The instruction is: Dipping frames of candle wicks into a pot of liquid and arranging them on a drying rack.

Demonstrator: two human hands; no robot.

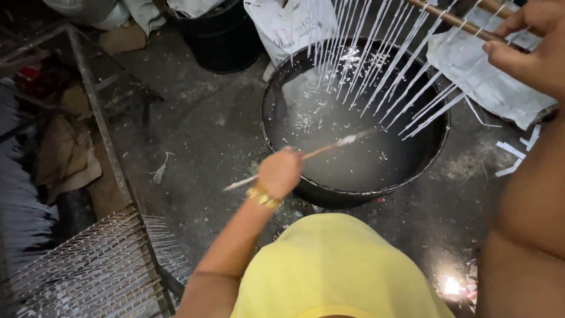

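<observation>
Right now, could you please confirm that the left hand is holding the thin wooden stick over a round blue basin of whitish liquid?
Not quite: the round basin is black, not blue, as the head view shows. The rest stands: the left hand holds the thin wooden stick over the whitish liquid in it.

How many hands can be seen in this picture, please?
2: the left hand, holding a thin stick at the near rim of the black basin, and the right hand, top right, on the wooden rod hung with white strands.
</observation>
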